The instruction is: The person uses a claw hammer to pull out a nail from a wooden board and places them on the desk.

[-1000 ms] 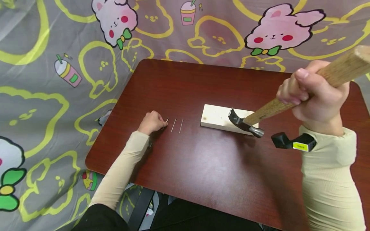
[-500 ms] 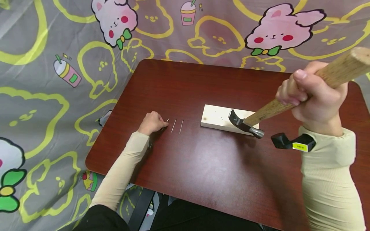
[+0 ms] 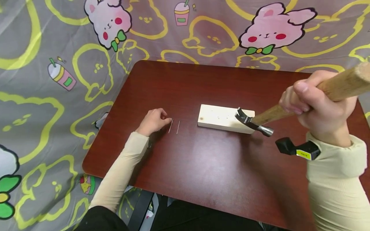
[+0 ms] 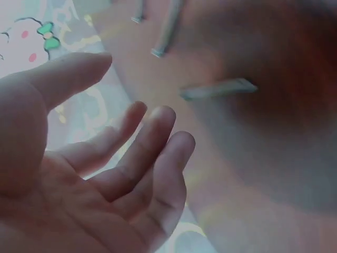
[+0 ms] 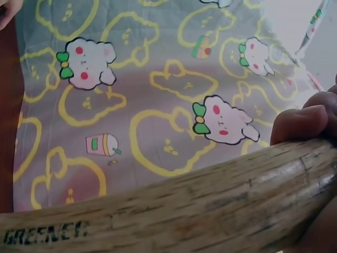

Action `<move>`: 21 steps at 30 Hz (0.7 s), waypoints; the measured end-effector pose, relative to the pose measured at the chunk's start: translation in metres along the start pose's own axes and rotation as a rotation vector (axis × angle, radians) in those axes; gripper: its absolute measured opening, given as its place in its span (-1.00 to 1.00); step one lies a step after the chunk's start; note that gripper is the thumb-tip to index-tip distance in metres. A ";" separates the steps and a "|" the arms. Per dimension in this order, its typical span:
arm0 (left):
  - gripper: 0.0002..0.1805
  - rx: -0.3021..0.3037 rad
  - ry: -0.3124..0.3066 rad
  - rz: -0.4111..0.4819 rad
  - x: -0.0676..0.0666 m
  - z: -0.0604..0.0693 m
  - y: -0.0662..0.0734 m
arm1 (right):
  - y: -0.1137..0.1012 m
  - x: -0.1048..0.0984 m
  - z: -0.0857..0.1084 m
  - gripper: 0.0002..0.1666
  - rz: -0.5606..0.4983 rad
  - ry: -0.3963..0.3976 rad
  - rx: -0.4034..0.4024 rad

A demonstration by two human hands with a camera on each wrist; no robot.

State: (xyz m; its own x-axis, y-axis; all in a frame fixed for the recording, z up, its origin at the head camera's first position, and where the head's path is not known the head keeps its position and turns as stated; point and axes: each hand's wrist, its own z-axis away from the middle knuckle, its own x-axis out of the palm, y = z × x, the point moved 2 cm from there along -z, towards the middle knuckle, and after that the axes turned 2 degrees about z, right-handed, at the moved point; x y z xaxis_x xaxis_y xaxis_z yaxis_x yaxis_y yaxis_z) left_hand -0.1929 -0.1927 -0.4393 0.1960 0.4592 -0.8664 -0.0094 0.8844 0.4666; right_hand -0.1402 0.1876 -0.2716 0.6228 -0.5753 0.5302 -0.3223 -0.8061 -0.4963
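My right hand (image 3: 321, 106) grips the wooden handle of a claw hammer (image 3: 267, 115). In the head view its dark metal head overlaps the right end of a pale wooden block (image 3: 216, 117). The right wrist view shows the handle (image 5: 174, 205) close up, with dark lettering. My left hand (image 3: 153, 122) is over the left part of the table, beside two thin nails (image 3: 178, 127). The left wrist view shows its fingers loosely bent and thumb apart, holding nothing. A slanted nail (image 4: 218, 89) lies just beyond the fingertips; two more appear at the top.
The reddish-brown table (image 3: 188, 154) has rounded corners. A patterned cloth (image 3: 162, 41) with rabbits and drink cups hangs behind it and at the left. Small dark marks dot the block's top. A black wrist camera (image 3: 299, 150) sits on the right sleeve.
The head view has shifted slightly. My left hand has opened its pinch and edged right, and it now hides the leftmost nail in the head view. The right hand still holds the hammer.
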 end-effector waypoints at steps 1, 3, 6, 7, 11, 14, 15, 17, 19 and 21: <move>-0.60 0.027 -0.005 0.002 0.000 -0.001 0.005 | -0.002 0.000 0.002 -0.76 0.011 -0.014 -0.007; -0.57 0.078 -0.010 0.001 0.001 -0.002 0.016 | -0.005 -0.001 0.005 -0.77 0.026 -0.054 -0.011; -0.52 0.138 -0.029 0.006 0.002 -0.003 0.035 | -0.011 -0.005 0.011 -0.76 0.029 -0.086 -0.022; -0.50 0.154 -0.041 0.004 0.003 -0.003 0.041 | -0.013 -0.007 0.012 -0.75 0.037 -0.095 -0.028; -0.46 0.221 -0.098 -0.011 0.008 -0.003 0.065 | -0.019 -0.013 0.017 -0.73 0.091 -0.118 -0.038; -0.43 0.256 -0.131 -0.025 0.013 -0.004 0.082 | -0.021 -0.015 0.021 -0.73 0.174 -0.132 -0.043; -0.42 0.266 -0.138 -0.033 0.015 -0.004 0.086 | -0.022 -0.015 0.023 -0.73 0.199 -0.135 -0.039; -0.41 0.284 -0.148 -0.047 0.019 -0.005 0.095 | -0.021 -0.015 0.026 -0.75 0.248 -0.149 -0.044; -0.39 0.305 -0.151 -0.073 0.023 -0.008 0.103 | -0.019 -0.015 0.030 -0.78 0.284 -0.174 -0.056; -0.38 0.329 -0.150 -0.093 0.026 -0.010 0.111 | -0.016 -0.016 0.033 -0.79 0.310 -0.216 -0.080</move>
State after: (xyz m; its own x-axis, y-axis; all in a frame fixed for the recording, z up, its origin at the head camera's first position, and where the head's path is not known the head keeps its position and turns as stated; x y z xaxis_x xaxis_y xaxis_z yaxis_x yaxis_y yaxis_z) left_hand -0.1987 -0.0819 -0.4124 0.3228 0.3397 -0.8834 0.3262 0.8363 0.4408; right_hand -0.1220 0.2145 -0.2948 0.6201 -0.7581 0.2019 -0.5683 -0.6115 -0.5506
